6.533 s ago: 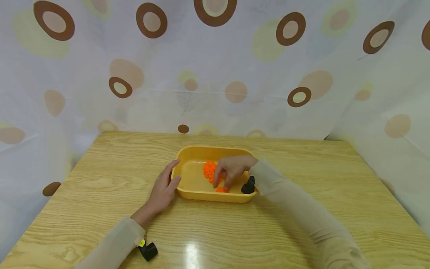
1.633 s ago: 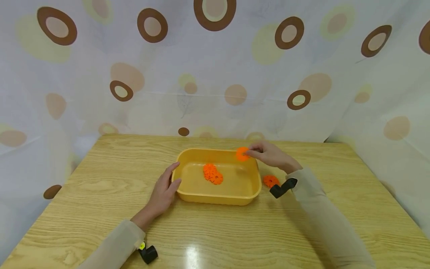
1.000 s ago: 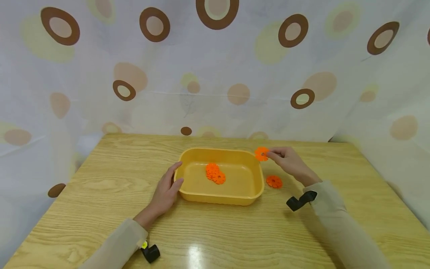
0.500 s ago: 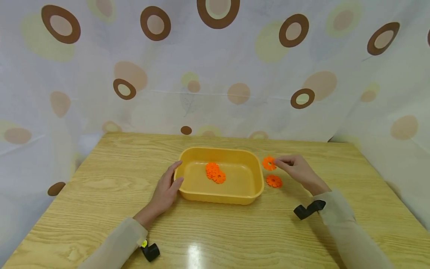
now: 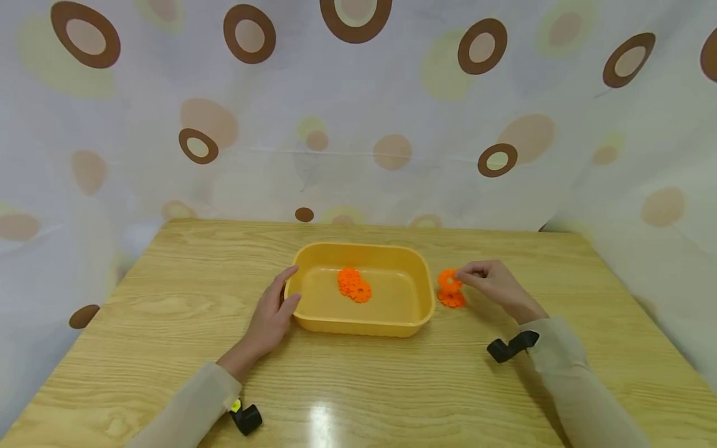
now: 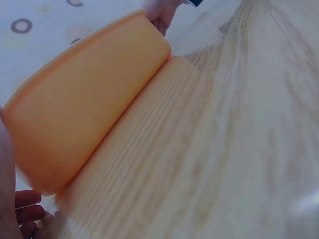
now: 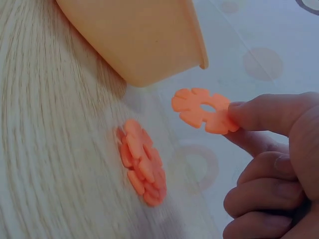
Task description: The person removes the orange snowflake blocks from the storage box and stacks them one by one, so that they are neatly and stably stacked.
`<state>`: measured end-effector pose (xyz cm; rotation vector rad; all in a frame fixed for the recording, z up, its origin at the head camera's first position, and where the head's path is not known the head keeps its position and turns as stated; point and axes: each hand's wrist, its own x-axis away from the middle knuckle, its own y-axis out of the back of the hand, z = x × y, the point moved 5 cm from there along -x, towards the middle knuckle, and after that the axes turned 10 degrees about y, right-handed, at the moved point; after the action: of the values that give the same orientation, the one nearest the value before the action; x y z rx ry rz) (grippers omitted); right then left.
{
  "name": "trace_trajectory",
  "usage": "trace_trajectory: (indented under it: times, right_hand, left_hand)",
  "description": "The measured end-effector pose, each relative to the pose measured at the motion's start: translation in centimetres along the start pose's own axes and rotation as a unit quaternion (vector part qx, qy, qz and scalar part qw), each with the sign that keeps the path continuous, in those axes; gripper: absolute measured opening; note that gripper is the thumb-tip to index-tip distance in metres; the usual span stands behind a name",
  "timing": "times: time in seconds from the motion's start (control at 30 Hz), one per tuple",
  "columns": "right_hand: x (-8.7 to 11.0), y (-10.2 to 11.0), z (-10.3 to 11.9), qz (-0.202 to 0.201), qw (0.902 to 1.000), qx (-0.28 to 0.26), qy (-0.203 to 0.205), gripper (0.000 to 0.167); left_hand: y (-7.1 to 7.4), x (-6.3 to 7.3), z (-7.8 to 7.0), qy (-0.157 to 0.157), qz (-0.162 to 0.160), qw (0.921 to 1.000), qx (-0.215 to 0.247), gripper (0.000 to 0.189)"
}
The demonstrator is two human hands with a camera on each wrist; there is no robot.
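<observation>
My right hand (image 5: 501, 287) pinches an orange notched flower-shaped plastic disc (image 7: 192, 112) by its edge, between thumb and index finger. The disc has a hole in its middle and is held above the table. Below it, on the table to the right of the yellow plastic tub (image 5: 358, 326), lies a small pile of like discs (image 7: 144, 164). My left hand (image 5: 266, 320) holds the tub's left end, thumb and fingers at the rim. Inside the tub, several overlapping orange discs (image 5: 353, 286) lie left of centre.
The wooden table (image 5: 358, 386) ends at a patterned cloth (image 5: 358, 124) hanging behind it and along the sides. A small black camera (image 5: 510, 346) sits on the right wrist, another black camera (image 5: 246, 420) on the left wrist.
My right hand was down in the tub, then brought a disc out over the right rim and lowered it towards discs on the table. My left hand stays at the tub's left end.
</observation>
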<state>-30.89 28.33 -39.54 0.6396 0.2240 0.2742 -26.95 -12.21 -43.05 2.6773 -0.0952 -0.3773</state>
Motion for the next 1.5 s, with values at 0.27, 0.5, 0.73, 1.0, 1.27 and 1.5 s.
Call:
trace_trajectory:
  times: [0.27,0.5,0.73,1.0,1.27,1.5]
  right_hand:
    - [-0.1,-0.9,-1.0,0.039,0.9990,0.004,-0.022,0.029]
    - [0.0,-1.0,-1.8,0.039,0.9982,0.028,-0.035,0.027]
    - [0.1,-0.9,-2.0,0.020,0.9968,0.060,-0.049,0.024]
    - [-0.1,-1.0,-2.1,0.001,0.9953,0.084,-0.048,0.024]
    - [0.0,-1.0,-1.9,0.009,0.9956,0.075,-0.056,0.028]
    - [0.0,-1.0,-2.3,0.009,0.9951,0.072,-0.067,0.030]
  left_hand:
    - [0.4,0.0,0.2,0.008,0.006,0.9999,-0.001,0.049]
    - [0.2,0.0,0.0,0.007,0.011,0.9999,-0.003,0.049]
    - [0.0,0.0,-0.1,0.004,0.011,0.9999,0.007,0.049]
    - [0.1,0.1,-0.4,0.003,0.012,0.9998,0.017,0.047]
    - [0.1,0.1,-0.5,0.008,0.013,0.9998,0.011,0.048]
    - [0.0,0.0,-0.3,0.008,0.014,0.9998,0.008,0.048]
